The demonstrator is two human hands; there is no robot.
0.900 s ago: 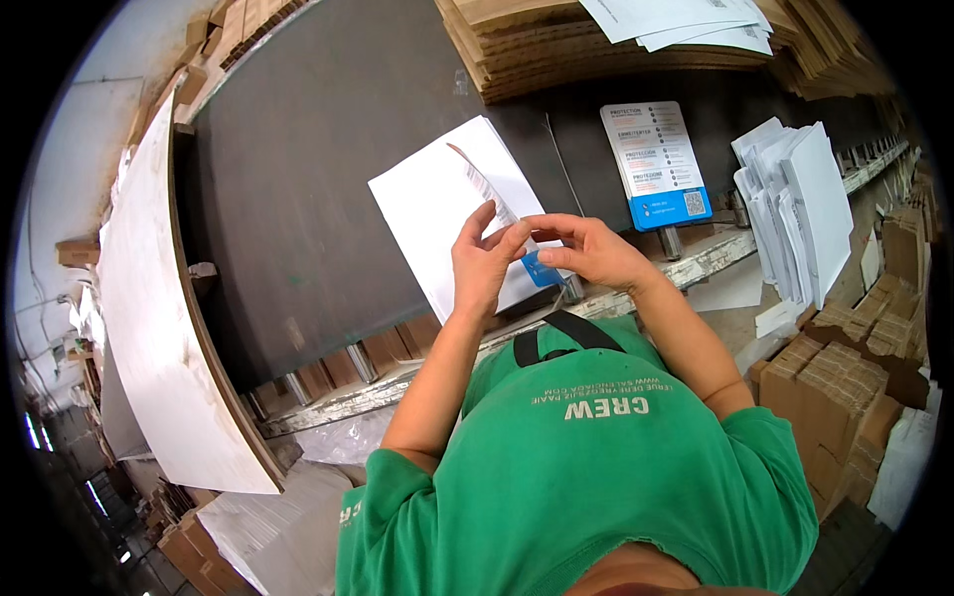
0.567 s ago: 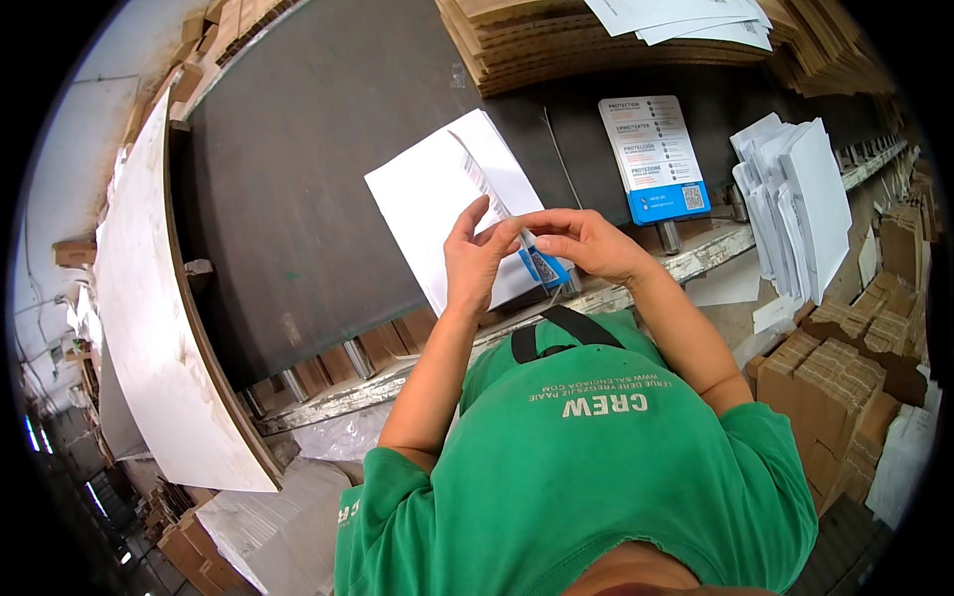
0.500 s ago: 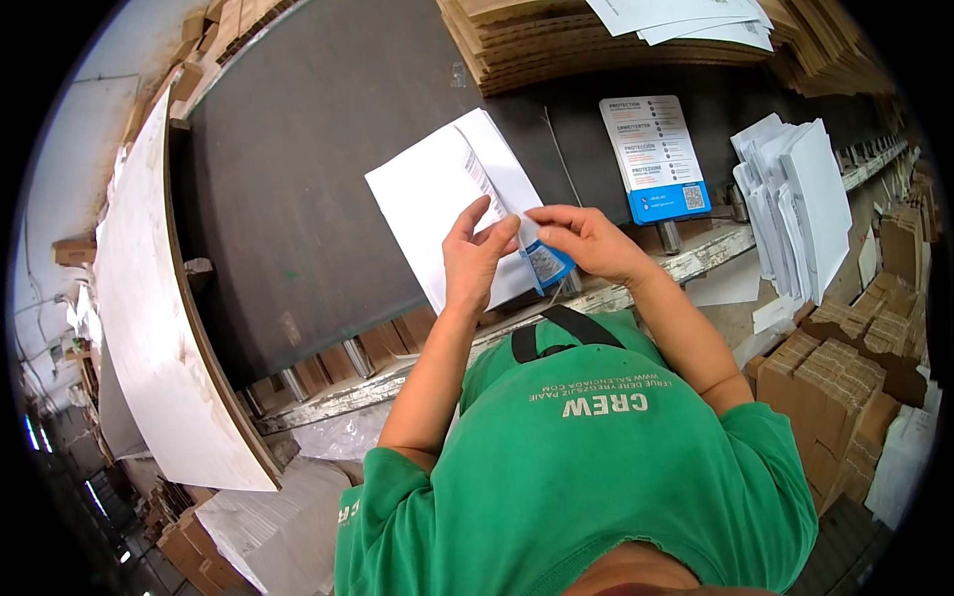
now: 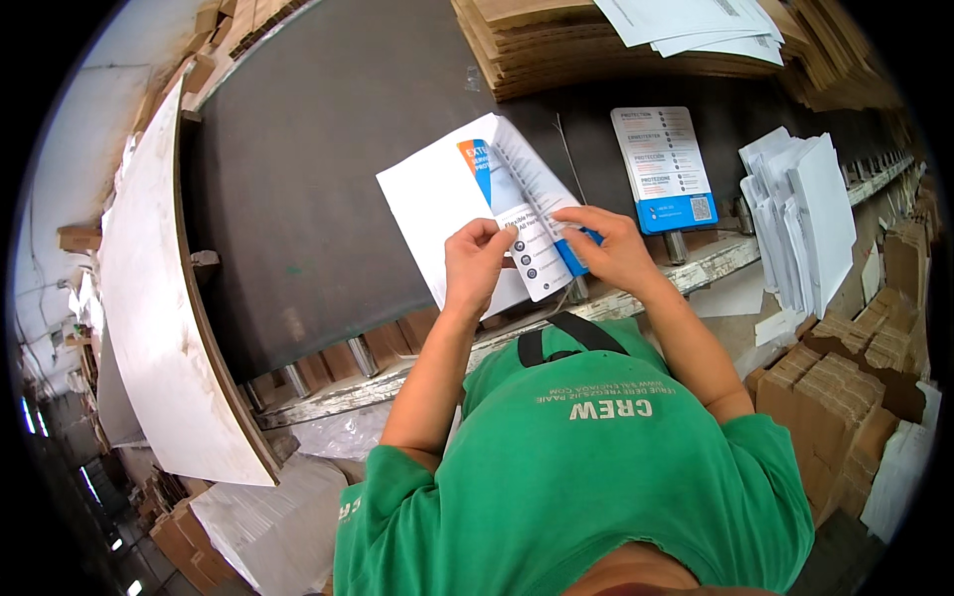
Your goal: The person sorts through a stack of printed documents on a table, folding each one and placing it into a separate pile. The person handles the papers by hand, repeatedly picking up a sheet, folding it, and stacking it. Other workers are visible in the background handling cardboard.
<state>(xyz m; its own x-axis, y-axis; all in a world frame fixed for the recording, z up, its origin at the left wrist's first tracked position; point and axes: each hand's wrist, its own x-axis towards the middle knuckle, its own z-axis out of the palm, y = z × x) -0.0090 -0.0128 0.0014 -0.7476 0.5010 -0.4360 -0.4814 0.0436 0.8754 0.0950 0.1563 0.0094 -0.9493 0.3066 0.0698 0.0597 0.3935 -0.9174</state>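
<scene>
l hand = "left hand" point(image 4: 475, 260): fingers mostly curled, thumb + index nearly closed on the l edge of a folded leaflet point(image 4: 530, 260), so it has hold of that panel. right hand point(image 4: 618, 250) is half open, thumb and index near each other at the r panel; can't tell if it's pinching or just touching. leaflet is partly opened, w/ an orange + blue top corner on the l panel and small print & blue lower end on the r one; it's over a stack of white paper point(image 4: 422, 189), tilted on the dark conveyor belt point(image 4: 328, 189) close to its near edge. thin cord point(image 4: 567, 149) just r of the stack. further r, a pile of printed cards point(image 4: 660, 164) w/ blue bottom band, lying flat, apart from the hands. beyond that, white envelopes or sheets point(image 4: 823, 214) in a bundle, approx upright. far side: flat cardboard stack point(image 4: 556, 55) w/ loose white sheets point(image 4: 686, 20) on top. big white board point(image 4: 149, 298) at far l.
</scene>
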